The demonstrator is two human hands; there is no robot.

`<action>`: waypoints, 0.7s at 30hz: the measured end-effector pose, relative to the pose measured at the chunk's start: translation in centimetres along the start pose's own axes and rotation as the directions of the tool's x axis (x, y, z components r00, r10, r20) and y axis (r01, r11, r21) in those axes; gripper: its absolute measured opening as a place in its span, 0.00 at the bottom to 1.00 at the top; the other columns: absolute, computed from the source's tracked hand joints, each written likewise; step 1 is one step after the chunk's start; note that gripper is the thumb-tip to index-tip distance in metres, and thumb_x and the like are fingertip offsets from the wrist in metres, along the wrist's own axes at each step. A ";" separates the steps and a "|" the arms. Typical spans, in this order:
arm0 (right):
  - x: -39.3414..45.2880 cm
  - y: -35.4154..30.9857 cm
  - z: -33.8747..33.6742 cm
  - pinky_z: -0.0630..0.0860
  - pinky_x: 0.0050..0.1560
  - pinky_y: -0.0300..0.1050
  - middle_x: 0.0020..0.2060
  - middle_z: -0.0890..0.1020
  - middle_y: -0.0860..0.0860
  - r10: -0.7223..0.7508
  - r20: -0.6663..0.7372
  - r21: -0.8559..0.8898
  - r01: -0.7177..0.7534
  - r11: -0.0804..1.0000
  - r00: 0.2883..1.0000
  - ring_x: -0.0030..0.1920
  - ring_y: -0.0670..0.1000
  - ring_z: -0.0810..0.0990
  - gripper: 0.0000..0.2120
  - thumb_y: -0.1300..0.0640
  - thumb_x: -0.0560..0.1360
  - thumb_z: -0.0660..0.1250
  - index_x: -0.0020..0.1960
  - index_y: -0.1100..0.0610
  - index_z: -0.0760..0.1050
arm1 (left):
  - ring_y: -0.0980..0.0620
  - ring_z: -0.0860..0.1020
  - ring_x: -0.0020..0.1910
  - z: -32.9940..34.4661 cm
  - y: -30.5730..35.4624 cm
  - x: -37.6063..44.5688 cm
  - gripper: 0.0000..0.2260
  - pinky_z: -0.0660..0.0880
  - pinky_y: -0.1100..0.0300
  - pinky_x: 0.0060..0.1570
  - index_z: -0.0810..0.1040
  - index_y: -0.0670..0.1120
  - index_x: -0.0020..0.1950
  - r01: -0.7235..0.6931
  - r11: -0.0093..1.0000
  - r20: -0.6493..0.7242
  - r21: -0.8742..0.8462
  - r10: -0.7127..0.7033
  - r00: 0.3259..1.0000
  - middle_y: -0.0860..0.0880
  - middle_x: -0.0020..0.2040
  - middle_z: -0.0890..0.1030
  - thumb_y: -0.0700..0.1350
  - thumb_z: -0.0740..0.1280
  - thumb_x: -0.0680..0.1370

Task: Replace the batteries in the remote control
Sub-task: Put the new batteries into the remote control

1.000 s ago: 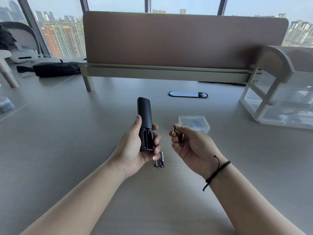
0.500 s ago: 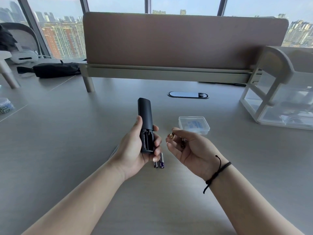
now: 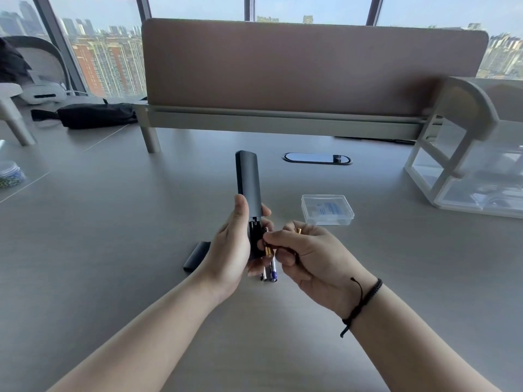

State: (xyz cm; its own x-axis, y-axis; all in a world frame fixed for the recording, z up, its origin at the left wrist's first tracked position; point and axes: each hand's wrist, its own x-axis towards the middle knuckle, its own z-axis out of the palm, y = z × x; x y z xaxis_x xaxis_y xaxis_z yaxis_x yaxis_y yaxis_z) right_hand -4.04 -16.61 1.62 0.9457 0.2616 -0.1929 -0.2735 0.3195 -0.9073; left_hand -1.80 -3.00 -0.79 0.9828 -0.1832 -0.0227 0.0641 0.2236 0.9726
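My left hand (image 3: pixel 229 250) holds a black remote control (image 3: pixel 248 185) upright, back side towards me, its battery compartment open near my fingers. My right hand (image 3: pixel 308 256) pinches a gold-tipped battery (image 3: pixel 268 250) against the right edge of that compartment; a second gold tip (image 3: pixel 298 230) pokes out above my knuckles. Two other batteries (image 3: pixel 269 274), with silver and blue casings, lie side by side on the table just under my hands. The black battery cover (image 3: pixel 196 256) lies on the table to the left of my left wrist.
A small clear plastic box (image 3: pixel 327 209) sits to the right of the remote. A white storage rack (image 3: pixel 464 154) fills the right side. A brown desk divider (image 3: pixel 311 66) spans the back, with a cable grommet (image 3: pixel 317 158) before it. A black pouch (image 3: pixel 96 116) lies far left.
My right hand has moved left and brought a battery up to the remote's open compartment. The battery cover has come into view beside my left wrist.
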 end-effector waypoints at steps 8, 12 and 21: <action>0.7 0.9 -0.3 0.74 0.31 0.42 0.18 0.76 0.45 -0.386 -0.074 -0.615 0.262 0.743 0.920 0.37 0.48 0.87 0.17 0.67 0.68 0.78 0.32 0.60 0.69 | 0.43 0.78 0.24 0.4 0.3 -0.5 0.31 0.73 0.54 0.27 0.72 0.40 0.60 -0.026 1.000 0.033 0.010 0.026 0.999 0.44 0.42 0.79 0.66 0.50 0.76; 0.9 1.2 -0.6 0.71 0.28 0.40 0.23 0.80 0.51 -0.414 -0.089 -0.617 0.276 0.737 0.906 0.23 0.46 0.77 0.11 0.63 0.67 0.79 0.33 0.59 0.77 | 0.42 0.78 0.25 0.8 0.5 -0.8 0.29 0.74 0.52 0.29 0.71 0.40 0.59 0.026 0.999 0.059 -0.044 -0.024 0.998 0.45 0.38 0.80 0.64 0.49 0.79; 0.3 1.5 0.2 0.75 0.30 0.37 0.25 0.82 0.47 -0.511 0.020 -0.713 0.371 0.595 0.859 0.24 0.46 0.78 0.07 0.58 0.74 0.74 0.39 0.55 0.79 | 0.49 0.70 0.27 0.4 1.1 -0.5 0.26 0.66 0.60 0.30 0.77 0.47 0.48 0.194 0.956 -0.012 -0.220 -0.202 0.979 0.48 0.33 0.74 0.67 0.52 0.79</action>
State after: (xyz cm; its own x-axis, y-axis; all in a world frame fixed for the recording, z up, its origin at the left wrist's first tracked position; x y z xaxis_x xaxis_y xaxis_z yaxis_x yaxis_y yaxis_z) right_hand -4.21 -15.88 0.32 0.9489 0.0793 0.3055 0.3130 -0.3625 -0.8779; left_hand -2.26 -3.10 0.36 0.9517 -0.2131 -0.2211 0.2902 0.3889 0.8743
